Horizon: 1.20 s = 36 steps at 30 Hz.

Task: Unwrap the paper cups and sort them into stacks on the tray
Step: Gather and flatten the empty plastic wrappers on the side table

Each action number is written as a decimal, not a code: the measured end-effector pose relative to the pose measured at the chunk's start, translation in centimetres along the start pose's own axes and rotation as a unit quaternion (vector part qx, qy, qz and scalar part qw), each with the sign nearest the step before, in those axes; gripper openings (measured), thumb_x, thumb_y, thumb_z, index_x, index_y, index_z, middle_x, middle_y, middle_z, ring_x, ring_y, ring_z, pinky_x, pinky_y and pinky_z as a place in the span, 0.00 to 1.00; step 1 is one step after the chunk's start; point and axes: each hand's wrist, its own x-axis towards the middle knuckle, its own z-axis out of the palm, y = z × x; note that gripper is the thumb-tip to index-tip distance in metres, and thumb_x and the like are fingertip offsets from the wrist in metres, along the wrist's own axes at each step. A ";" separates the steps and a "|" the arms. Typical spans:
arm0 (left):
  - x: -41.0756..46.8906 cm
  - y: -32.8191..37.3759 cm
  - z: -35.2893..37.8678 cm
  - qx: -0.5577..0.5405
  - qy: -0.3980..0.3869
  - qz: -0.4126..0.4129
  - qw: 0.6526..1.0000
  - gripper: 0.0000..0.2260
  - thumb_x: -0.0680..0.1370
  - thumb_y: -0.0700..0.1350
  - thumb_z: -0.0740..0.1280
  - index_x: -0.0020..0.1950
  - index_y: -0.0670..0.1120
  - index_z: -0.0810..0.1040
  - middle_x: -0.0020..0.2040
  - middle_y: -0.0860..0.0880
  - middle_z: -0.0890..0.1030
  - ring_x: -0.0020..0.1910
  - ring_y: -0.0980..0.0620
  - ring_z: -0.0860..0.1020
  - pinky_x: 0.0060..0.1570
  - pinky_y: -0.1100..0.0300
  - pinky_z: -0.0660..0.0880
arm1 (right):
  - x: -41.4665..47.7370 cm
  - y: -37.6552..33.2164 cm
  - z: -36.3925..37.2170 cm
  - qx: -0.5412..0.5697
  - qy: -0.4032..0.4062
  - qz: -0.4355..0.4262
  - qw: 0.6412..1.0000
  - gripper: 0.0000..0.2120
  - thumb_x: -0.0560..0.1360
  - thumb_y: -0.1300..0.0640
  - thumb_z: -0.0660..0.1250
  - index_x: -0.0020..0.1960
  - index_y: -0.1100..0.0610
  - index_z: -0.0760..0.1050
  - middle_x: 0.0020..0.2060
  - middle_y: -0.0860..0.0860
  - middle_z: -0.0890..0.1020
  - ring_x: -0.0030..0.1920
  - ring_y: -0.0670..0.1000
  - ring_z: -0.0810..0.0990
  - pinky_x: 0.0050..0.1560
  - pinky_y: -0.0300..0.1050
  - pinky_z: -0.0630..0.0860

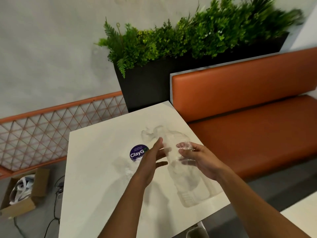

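Your hands are close together over the middle of the table (96, 169), towards its right edge. Your right hand (199, 158) has its fingers curled round the clear wrap (187, 184). Your left hand (151, 162) is flat, its straight fingers lying along the wrap's left side just by the sticker (137, 152).

The wrap runs from a crumpled end towards the far corner down to the near right edge. What I take for the cups (189, 197) is only a faint ribbed shape at its near end; the blur hides more. No tray is in view.

The step looks like opening the wrap. Do not crush with the right hand: paper cups dent easily, so pinch film only, at the loose crumpled end. Let the left hand steady the stack from the side while you peel the film back along it. Work low over the table, away from the right edge, so that freed cups cannot roll off.
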 end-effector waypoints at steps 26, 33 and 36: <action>-13.8 -1.0 22.6 0.146 -0.120 0.136 0.973 0.32 0.73 0.60 0.76 0.74 0.53 0.73 0.65 0.53 0.83 0.63 0.54 0.82 0.64 0.52 0.79 | -23.4 -3.8 -14.8 0.094 0.091 -0.130 0.983 0.16 0.76 0.56 0.73 0.58 0.64 0.83 0.57 0.63 0.85 0.63 0.65 0.82 0.64 0.60 0.79; -17.8 -6.1 25.1 0.179 -0.117 0.170 0.962 0.06 0.80 0.44 0.72 0.57 0.49 0.84 0.52 0.52 0.88 0.53 0.52 0.85 0.49 0.61 0.79 | -26.3 -4.0 -15.9 0.047 0.058 -0.148 0.986 0.18 0.83 0.50 0.64 0.69 0.56 0.78 0.61 0.55 0.85 0.65 0.56 0.82 0.71 0.62 0.73; -18.5 -6.0 25.1 0.148 -0.052 0.208 0.965 0.03 0.80 0.46 0.72 0.53 0.49 0.84 0.49 0.52 0.88 0.50 0.51 0.85 0.45 0.62 0.78 | -27.5 -3.3 -15.9 -0.016 0.007 -0.099 0.995 0.25 0.75 0.42 0.69 0.70 0.50 0.77 0.62 0.50 0.85 0.66 0.54 0.81 0.70 0.59 0.75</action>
